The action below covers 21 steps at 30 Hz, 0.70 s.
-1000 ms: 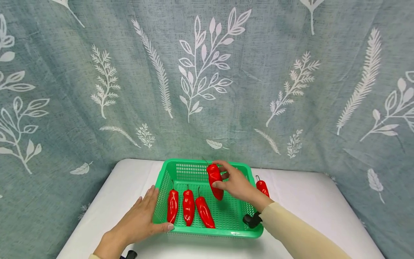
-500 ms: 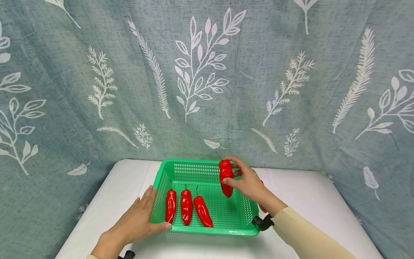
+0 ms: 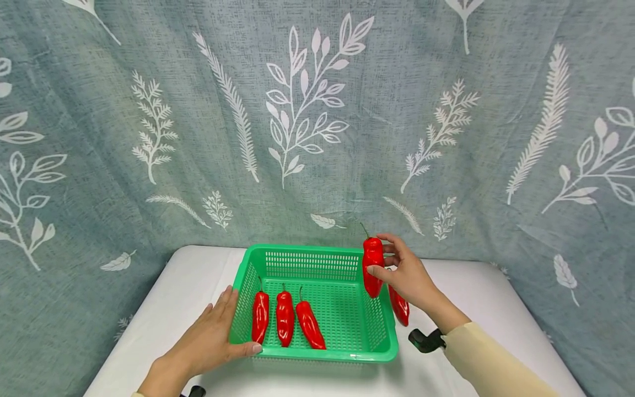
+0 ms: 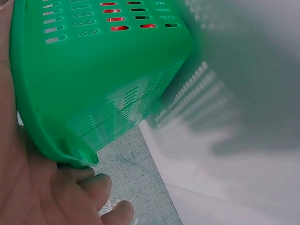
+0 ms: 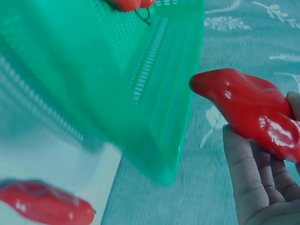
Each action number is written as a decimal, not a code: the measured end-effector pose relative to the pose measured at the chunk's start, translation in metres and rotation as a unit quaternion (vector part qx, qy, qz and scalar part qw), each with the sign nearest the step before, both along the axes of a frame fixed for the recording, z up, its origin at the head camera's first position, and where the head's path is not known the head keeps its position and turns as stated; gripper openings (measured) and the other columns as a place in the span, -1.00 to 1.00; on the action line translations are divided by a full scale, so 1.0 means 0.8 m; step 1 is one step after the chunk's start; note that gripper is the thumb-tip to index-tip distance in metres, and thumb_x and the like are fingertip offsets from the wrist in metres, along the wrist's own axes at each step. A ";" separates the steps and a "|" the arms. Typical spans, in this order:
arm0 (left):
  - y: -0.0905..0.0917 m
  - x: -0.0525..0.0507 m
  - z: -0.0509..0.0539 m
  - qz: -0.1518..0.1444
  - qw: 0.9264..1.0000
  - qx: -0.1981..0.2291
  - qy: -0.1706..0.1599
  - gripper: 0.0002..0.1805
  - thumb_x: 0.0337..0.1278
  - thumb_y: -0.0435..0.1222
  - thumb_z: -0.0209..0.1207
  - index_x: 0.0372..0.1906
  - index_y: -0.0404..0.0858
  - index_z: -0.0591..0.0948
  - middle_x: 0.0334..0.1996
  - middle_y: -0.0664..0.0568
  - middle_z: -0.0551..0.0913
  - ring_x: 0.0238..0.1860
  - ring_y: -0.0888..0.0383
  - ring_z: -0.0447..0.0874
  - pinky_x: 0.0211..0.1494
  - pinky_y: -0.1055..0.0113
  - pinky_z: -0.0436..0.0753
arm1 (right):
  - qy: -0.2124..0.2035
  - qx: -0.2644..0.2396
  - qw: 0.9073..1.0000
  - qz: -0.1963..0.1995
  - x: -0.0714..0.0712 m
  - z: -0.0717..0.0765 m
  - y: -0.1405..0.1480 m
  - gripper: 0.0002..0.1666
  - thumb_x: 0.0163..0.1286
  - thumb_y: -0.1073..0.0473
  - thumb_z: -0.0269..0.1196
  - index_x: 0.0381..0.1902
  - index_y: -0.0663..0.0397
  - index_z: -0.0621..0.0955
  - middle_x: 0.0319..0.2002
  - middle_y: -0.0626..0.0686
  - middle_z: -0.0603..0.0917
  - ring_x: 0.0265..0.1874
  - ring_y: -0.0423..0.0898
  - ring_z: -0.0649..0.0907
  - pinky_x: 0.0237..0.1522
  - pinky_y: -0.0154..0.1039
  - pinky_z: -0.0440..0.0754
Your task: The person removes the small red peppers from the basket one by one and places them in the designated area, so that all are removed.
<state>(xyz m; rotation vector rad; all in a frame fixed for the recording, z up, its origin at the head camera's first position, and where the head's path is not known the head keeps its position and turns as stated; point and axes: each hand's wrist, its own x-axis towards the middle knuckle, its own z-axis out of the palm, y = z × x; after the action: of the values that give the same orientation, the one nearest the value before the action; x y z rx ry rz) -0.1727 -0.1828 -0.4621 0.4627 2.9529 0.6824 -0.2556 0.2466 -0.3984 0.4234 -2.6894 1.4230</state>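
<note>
While right fingers (image 3: 394, 241) pinch a red pepper (image 3: 372, 264), between them and thumb (image 3: 381, 273), left fingers (image 3: 230, 307) straight against green basket (image 3: 327, 354)

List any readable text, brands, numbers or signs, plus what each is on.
No readable text in any view.
Green basket: small pale mark on the front rim; too small to tell lettering from glare.
Backdrop cloth: white leaf prints, no letters or numbers seen.
Red peppers: no labels on visible sides.
</note>
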 end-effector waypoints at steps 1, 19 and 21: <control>0.000 0.000 0.000 0.000 1.000 -0.001 0.000 0.46 -0.01 0.49 0.31 0.65 -0.50 0.05 0.68 -0.37 0.02 0.68 -0.31 0.03 0.66 -0.29 0.13 | 0.000 0.000 1.000 -0.003 0.000 0.000 0.005 -0.14 0.43 0.14 0.44 0.57 -0.03 0.30 0.28 0.26 0.60 0.00 0.09 0.75 -0.14 -0.08 0.81; 0.000 0.003 0.000 -0.001 1.000 0.008 -0.004 0.50 -0.05 0.53 0.29 0.66 -0.50 0.02 0.69 -0.36 -0.01 0.67 -0.32 0.02 0.65 -0.29 0.15 | 0.015 0.095 0.991 -0.092 -0.004 -0.010 0.085 -0.14 0.44 0.10 0.42 0.60 -0.02 0.32 0.27 0.37 0.60 0.03 0.20 0.72 -0.20 -0.07 0.82; 0.000 0.002 -0.001 -0.003 1.000 0.009 0.001 0.50 -0.04 0.53 0.29 0.65 -0.51 0.03 0.68 -0.37 0.00 0.67 -0.33 0.03 0.65 -0.30 0.15 | 0.012 0.105 0.989 -0.101 -0.005 -0.015 0.092 -0.14 0.44 0.11 0.41 0.59 0.03 0.33 0.25 0.39 0.61 0.00 0.20 0.73 -0.21 -0.07 0.82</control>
<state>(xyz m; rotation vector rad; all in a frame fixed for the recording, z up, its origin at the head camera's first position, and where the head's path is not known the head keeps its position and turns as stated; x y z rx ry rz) -0.1711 -0.1827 -0.4627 0.4734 2.9482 0.7087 -0.2599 0.3205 -0.4108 0.1701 -2.7799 1.0811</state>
